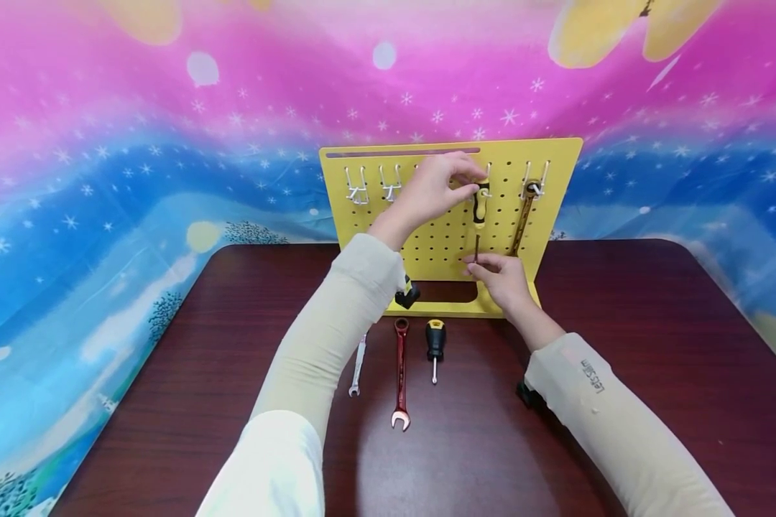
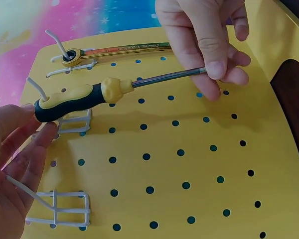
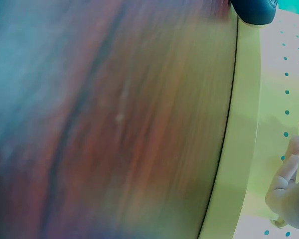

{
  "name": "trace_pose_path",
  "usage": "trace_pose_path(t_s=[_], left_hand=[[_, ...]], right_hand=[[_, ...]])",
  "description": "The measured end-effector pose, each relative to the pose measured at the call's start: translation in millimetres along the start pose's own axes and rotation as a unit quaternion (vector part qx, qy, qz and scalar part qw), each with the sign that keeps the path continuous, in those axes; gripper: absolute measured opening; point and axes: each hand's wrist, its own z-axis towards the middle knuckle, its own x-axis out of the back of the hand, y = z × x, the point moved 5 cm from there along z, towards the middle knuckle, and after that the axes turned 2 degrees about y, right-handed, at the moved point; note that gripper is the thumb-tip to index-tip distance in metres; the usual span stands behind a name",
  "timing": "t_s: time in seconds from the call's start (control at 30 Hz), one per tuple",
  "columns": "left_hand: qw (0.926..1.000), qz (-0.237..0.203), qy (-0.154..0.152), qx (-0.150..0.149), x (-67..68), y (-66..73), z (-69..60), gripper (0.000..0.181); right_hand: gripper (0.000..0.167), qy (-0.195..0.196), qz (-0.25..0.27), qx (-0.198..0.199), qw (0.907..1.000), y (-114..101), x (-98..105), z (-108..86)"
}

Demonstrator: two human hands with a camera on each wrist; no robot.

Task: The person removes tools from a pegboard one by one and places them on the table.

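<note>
A yellow-and-black screwdriver (image 1: 481, 207) hangs upright, handle up, against the yellow pegboard (image 1: 446, 233). In the left wrist view a white hook passes through the end of the screwdriver handle (image 2: 70, 102). My left hand (image 1: 435, 188) pinches that handle end between thumb and fingers. Lower down, my right hand (image 1: 506, 283) pinches the tip of the metal shaft with thumb and fingertips. To the right, a ratchet wrench (image 1: 524, 219) hangs by its ring end on another hook. Only part of a hand (image 3: 289, 189) shows at the right wrist view's edge.
White wire hooks (image 1: 357, 194) stick out on the board's left part. Before the board, a red wrench (image 1: 401, 373), a short screwdriver (image 1: 435, 341) and a silver wrench (image 1: 358, 370) lie on the dark table (image 1: 233, 345). My left sleeve partly covers the silver wrench.
</note>
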Motion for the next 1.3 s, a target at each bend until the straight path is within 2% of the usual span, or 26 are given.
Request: trace_pose_path(t_s=[0.17,0.47,0.73,1.0,1.17,1.3], left_hand=[[1.0,0.003,0.004,0.007,-0.9,-2.5,-0.8,0.027],[0.9998,0.006,0.008,0.017,-1.8,-2.3,-2.6,0.027],[0.9998,0.0,0.01,0.015,-4.0,-0.7,-4.0,0.026],[0.9999,-0.002,0.011,0.01,-4.1,4.0,-6.0,0.024],[0.9999,0.011,0.01,0.008,-3.6,6.6,-7.2,0.023],[0.9999,0.011,0.01,0.006,-2.9,8.3,-8.7,0.023]], right_hand=[[0.027,-0.001,-0.025,0.014,0.9996,-2,3,-4.1],[0.026,-0.008,-0.039,0.034,0.9986,-3,5,-9.7],[0.025,-0.009,-0.072,0.053,0.9959,-6,5,-14.9],[0.024,-0.01,-0.072,0.071,0.9948,-10,5,-21.9],[0.022,-0.014,-0.091,0.096,0.9911,-13,6,-26.8],[0.022,-0.016,-0.103,0.098,0.9897,-14,7,-30.5]])
